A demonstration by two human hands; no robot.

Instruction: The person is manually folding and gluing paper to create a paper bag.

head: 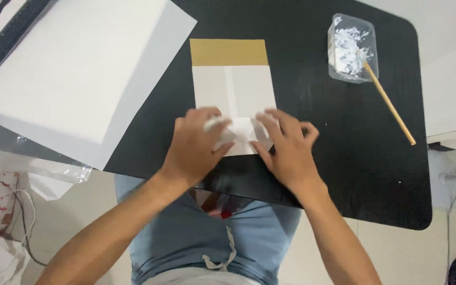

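Hands pretty much side by side here, left hand [193, 148] and right hand [286, 148] each with the grip pressed down on the near folded end of a white paper bag [233, 89] lying flat on the black surface [344, 158], glue tub [352, 47] and stick [391, 105] well off beyond the right grip.

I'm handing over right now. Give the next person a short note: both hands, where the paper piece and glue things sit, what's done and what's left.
Left hand and right hand: both pressing the folded bottom end of the paper piece on the black table.
Clear tub with white paste and wooden stick: far right. Large white sheets: far left.
Done: bottom flaps folded in.
Left: the brown top strip lies flat, unfolded.
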